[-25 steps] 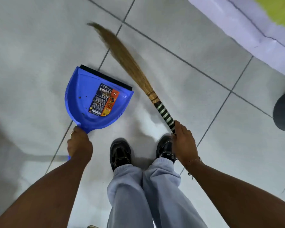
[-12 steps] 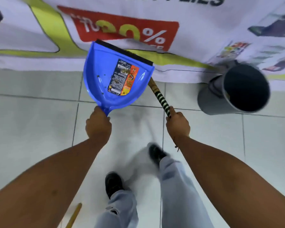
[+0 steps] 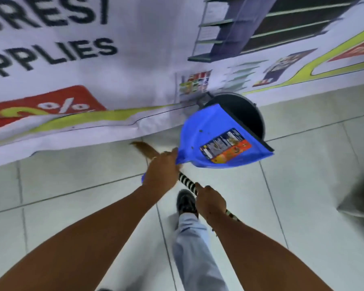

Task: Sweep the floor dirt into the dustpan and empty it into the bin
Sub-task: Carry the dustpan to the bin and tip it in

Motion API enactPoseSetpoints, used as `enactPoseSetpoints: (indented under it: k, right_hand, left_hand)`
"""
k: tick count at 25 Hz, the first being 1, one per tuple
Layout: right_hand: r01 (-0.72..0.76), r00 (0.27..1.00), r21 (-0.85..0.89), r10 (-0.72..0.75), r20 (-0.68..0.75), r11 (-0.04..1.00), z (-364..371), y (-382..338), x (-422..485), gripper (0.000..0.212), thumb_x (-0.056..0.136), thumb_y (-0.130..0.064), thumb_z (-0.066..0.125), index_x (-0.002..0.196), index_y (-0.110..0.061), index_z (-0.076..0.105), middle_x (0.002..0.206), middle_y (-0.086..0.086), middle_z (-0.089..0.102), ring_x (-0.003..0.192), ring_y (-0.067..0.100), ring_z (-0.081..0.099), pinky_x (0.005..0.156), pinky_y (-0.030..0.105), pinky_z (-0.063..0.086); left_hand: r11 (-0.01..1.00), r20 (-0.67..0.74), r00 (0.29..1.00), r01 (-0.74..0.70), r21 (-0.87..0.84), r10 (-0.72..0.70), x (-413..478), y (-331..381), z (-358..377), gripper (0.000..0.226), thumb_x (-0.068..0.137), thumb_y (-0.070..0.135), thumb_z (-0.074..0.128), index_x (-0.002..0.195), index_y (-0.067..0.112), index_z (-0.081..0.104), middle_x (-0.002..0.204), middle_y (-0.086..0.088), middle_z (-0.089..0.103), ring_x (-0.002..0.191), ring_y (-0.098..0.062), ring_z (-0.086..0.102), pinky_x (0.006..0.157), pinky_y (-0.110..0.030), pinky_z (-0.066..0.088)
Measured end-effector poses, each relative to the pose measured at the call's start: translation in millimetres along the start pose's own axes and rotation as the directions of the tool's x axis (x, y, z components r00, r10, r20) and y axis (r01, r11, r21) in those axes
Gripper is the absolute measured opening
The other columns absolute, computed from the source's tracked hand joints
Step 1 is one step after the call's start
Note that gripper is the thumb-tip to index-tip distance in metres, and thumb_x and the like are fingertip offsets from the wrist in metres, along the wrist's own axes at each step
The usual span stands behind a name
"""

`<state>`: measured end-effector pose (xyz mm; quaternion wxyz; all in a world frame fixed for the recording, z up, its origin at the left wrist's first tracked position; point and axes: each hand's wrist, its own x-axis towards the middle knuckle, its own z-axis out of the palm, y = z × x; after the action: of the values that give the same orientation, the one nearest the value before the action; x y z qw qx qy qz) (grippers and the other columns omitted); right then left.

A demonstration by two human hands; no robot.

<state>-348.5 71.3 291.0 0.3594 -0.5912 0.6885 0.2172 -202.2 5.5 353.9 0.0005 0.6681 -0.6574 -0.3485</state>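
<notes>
My left hand (image 3: pixel 162 171) grips the handle of the blue dustpan (image 3: pixel 208 131), which is lifted and tilted with its black lip over the open mouth of the dark grey bin (image 3: pixel 243 109). A few dark specks of dirt lie in the pan beside its orange and black label. My right hand (image 3: pixel 210 202) holds the black-and-white striped handle of the grass broom (image 3: pixel 186 181). The broom's brown bristles (image 3: pixel 144 149) stick out to the left behind my left hand, low over the floor.
A large printed banner (image 3: pixel 114 70) hangs along the wall down to the pale tiled floor (image 3: pixel 72 206), right behind the bin. A grey metal object (image 3: pixel 361 198) stands at the right edge. My legs and a black shoe (image 3: pixel 185 201) are below the hands.
I have stepped closer to the bin. The dustpan has swung right and tipped over the bin's mouth. The broom's head now points left behind my left hand.
</notes>
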Motion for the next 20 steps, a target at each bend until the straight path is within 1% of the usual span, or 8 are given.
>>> enactPoseSetpoints:
  k: [2,5,7,9,11,13,16,20]
  right_hand:
    - [0.005,1.0,-0.014,-0.005,0.021,1.0,-15,20,16,0.044,0.094,-0.019,0.039,0.137,-0.026,0.036,0.123,0.012,0.056,0.113,0.033,0.057,0.089,0.04,0.049]
    - [-0.004,0.998,0.012,0.004,0.055,1.0,-30,44,37,0.043,0.094,-0.02,0.041,0.136,-0.025,0.036,0.121,0.013,0.057,0.11,0.033,0.058,0.085,0.04,0.05]
    - [0.001,0.997,0.039,-0.004,0.081,0.999,-35,48,45,0.044,0.094,-0.02,0.041,0.137,-0.026,0.035,0.12,0.013,0.057,0.109,0.034,0.058,0.085,0.041,0.05]
    - [0.018,0.994,0.062,-0.024,0.105,0.998,-38,47,50,0.047,0.094,-0.02,0.042,0.139,-0.026,0.033,0.121,0.013,0.056,0.11,0.035,0.057,0.086,0.041,0.05]
    - [0.037,0.991,0.064,-0.045,0.128,0.997,-42,43,53,0.048,0.094,-0.02,0.043,0.14,-0.027,0.032,0.122,0.013,0.057,0.112,0.035,0.056,0.088,0.041,0.049]
    - [0.055,0.987,0.056,-0.063,0.15,0.997,-46,37,55,0.049,0.094,-0.02,0.042,0.141,-0.028,0.031,0.121,0.014,0.058,0.112,0.036,0.056,0.088,0.041,0.048]
    - [0.101,0.985,0.038,-0.105,0.136,0.994,-53,24,53,0.048,0.096,-0.023,0.039,0.142,-0.03,0.029,0.12,0.016,0.058,0.11,0.038,0.057,0.089,0.042,0.047]
    - [0.174,0.976,-0.031,-0.169,0.136,0.984,-55,6,48,0.043,0.099,-0.033,0.032,0.142,-0.029,0.029,0.12,0.02,0.056,0.108,0.042,0.056,0.09,0.045,0.046]
  left_hand:
    - [0.99,0.165,0.986,0.055,-0.134,-0.032,37,46,7,0.038,0.094,0.025,0.046,0.127,0.008,0.051,0.115,-0.023,0.062,0.109,-0.038,0.056,0.091,-0.04,0.044]
    - [0.9,0.384,0.892,0.353,-0.258,-0.239,87,93,17,0.042,0.096,0.031,0.04,0.117,-0.001,0.057,0.113,-0.024,0.064,0.106,-0.037,0.059,0.093,-0.039,0.045]
    - [0.751,0.485,0.803,0.547,-0.37,-0.346,105,101,19,0.044,0.098,0.03,0.038,0.112,-0.007,0.057,0.089,-0.019,0.065,0.078,-0.031,0.061,0.074,-0.036,0.05]
    - [0.535,0.595,0.714,0.687,-0.492,-0.369,109,101,18,0.038,0.1,0.028,0.037,0.095,-0.005,0.055,0.068,-0.011,0.054,0.056,-0.021,0.048,0.052,-0.028,0.038]
    - [0.372,0.66,0.656,0.753,-0.542,-0.367,107,99,14,0.037,0.101,0.027,0.035,0.08,0.0,0.052,0.064,-0.01,0.049,0.052,-0.019,0.042,0.049,-0.027,0.031]
    - [0.309,0.674,0.634,0.774,-0.553,-0.38,103,96,13,0.039,0.101,0.026,0.036,0.075,0.002,0.051,0.064,-0.01,0.05,0.052,-0.018,0.043,0.049,-0.027,0.032]
    - [0.448,0.609,0.673,0.737,-0.506,-0.419,98,90,11,0.034,0.099,0.028,0.039,0.084,0.002,0.055,0.066,-0.007,0.055,0.053,-0.017,0.049,0.051,-0.026,0.038]
    - [0.855,0.182,0.961,0.271,-0.442,-0.21,74,58,10,0.026,0.097,0.024,0.042,0.104,0.006,0.058,0.089,-0.011,0.059,0.082,-0.027,0.057,0.069,-0.033,0.041]
